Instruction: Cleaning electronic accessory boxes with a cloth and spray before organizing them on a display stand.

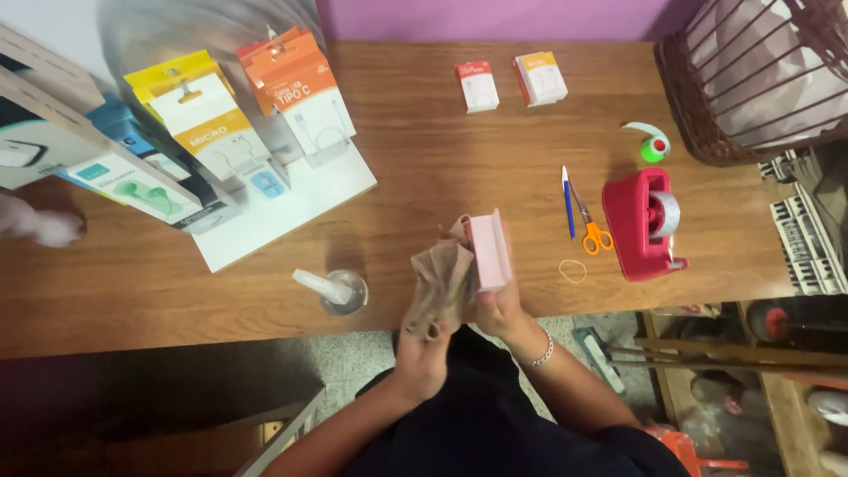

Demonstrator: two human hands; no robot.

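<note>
Small pink cardboard box (488, 250), light, stiff: right hand (499, 305) fingers clamp its lower end; crumpled brown paper wrap (442, 283) (soft, crushable) pinched in left hand (420, 353)

Long brown wood-grain table (424, 132) spans the frame, set against a purple painted wall (486, 18) at the far edge. Dark brown wire basket (707, 106) with pale plastic inside sits at the table's far right corner. Below the near edge, speckled grey tiled floor (353, 362). Right of the table, a wooden shelf frame (751, 353) with dim clutter, too dark to tell apart. Light is warm and even on the tabletop, dark shadow under the left side.
</note>
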